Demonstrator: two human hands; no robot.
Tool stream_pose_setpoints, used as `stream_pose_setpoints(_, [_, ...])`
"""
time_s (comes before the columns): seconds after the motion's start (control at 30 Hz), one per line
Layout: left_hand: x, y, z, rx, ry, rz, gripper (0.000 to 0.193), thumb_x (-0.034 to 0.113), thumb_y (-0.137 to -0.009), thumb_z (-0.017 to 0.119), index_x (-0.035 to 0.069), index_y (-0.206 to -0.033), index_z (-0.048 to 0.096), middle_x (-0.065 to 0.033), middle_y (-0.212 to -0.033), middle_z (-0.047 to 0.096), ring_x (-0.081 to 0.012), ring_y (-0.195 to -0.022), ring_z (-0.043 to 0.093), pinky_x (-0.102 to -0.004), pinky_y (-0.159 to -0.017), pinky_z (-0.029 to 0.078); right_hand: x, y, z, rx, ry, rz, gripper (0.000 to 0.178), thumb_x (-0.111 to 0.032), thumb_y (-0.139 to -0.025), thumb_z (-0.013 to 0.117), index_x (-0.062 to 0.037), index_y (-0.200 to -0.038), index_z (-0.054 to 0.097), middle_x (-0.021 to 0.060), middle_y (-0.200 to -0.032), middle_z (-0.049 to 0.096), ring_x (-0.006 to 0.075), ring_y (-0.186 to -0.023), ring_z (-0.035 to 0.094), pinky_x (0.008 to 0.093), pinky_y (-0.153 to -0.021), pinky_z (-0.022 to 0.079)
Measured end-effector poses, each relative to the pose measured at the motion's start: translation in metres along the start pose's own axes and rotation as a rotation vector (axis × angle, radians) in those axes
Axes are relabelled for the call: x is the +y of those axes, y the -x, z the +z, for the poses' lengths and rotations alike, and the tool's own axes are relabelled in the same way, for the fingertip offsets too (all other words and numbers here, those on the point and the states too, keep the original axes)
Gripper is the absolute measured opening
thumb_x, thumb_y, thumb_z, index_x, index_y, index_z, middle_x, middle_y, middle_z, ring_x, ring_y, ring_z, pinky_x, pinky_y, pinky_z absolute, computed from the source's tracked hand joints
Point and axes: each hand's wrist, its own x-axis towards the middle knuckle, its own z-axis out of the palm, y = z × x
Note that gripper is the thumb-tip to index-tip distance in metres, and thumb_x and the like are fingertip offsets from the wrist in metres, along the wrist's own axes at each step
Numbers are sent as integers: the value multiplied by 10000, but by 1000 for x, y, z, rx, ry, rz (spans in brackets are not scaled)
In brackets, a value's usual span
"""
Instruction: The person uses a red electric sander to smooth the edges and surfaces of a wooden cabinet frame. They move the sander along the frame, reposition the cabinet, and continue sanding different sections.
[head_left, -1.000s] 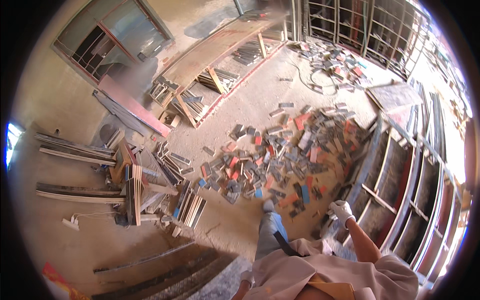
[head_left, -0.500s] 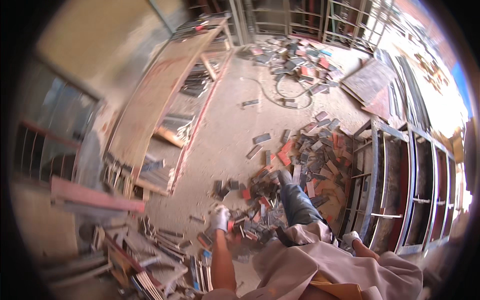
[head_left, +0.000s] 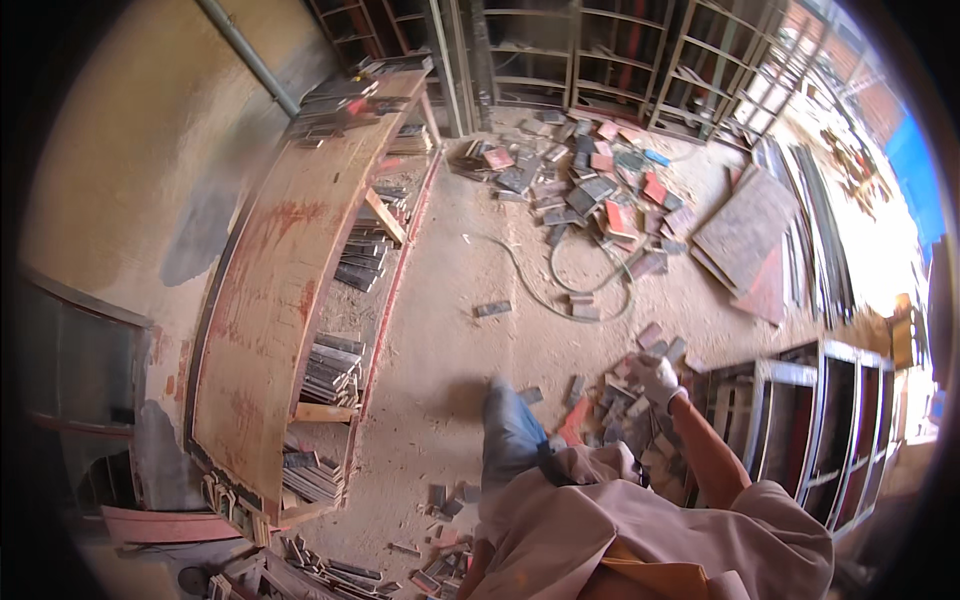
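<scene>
My right hand (head_left: 655,378), in a pale work glove, hangs over a heap of small block offcuts (head_left: 622,408) in front of me to the right. Its fingers look loosely apart, and I see nothing held in them. The offcuts are dark grey, red and brown flat pieces, scattered on the floor. My left hand is out of sight; only a bit of its forearm shows beside my beige smock (head_left: 560,530). One leg in blue jeans (head_left: 508,432) is stretched forward on the dusty floor.
A long wooden workbench (head_left: 265,300) runs along the left wall, with stacked strips underneath. Farther off lie a second offcut heap (head_left: 590,190), a looped hose (head_left: 520,275) and leaning boards (head_left: 745,230). Metal frames (head_left: 790,410) stand close on my right.
I have stepped forward. My right hand has swung up and ahead over the heap, while my left hand has dropped out of view. My other leg is now in front.
</scene>
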Motion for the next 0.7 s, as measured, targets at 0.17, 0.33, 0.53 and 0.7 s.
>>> stream_pose_setpoints(0.17, [-13,-129,-80,-107,71,-53,134,150,-858,626,71,-904,723,-134,-904,718,-286,-791,703,-430,-692,551,-124,-178,19,68,-105,105,290,-249,-956,607,11,-1051,693,113,-818,720,171,-693,679,313,-637,539])
stream_pose_setpoints(0.33, [-74,-340,-281,278,199,74,128,149,-871,631,39,-875,696,-126,-837,704,-265,-676,675,-360,-645,539,-31,-259,-2,-455,1450,-317,184,-263,-765,637,-164,-903,708,76,-878,697,288,-795,694,427,-677,530])
stream_pose_setpoints(0.53, [-41,-583,-634,642,1854,-106,49,83,-933,663,62,-965,632,-44,-778,650,-62,-595,542,-199,-498,403,22,-322,-30,-483,1132,321,445,-465,-870,513,-129,-1089,705,149,-1116,705,312,-997,697,437,-834,545])
stream_pose_setpoints(0.7, [27,-755,-797,723,1439,-61,154,131,-894,712,75,-1037,699,-17,-857,678,-92,-677,617,-243,-596,494,-13,-545,-34,-730,1297,355,409,-501,-833,566,-173,-996,748,109,-991,733,256,-970,706,425,-799,546])
